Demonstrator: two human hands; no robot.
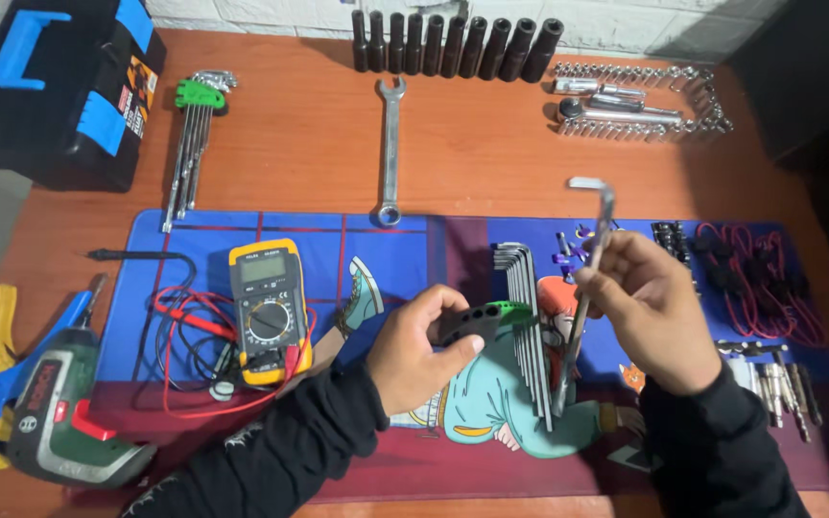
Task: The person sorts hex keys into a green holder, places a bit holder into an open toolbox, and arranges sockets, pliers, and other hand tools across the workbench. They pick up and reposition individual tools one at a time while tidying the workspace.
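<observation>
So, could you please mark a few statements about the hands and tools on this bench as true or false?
1. The left hand grips a hex key holder. True.
2. The right hand holds a screwdriver. False: it holds a single hex key.
3. The multimeter lies on the mat. True.
4. The spanner lies wholly on the mat. False: it lies mostly on the bare table, only its ring end over the mat's edge.
5. The green drill sits right of the hands. False: it is at the left edge.
</observation>
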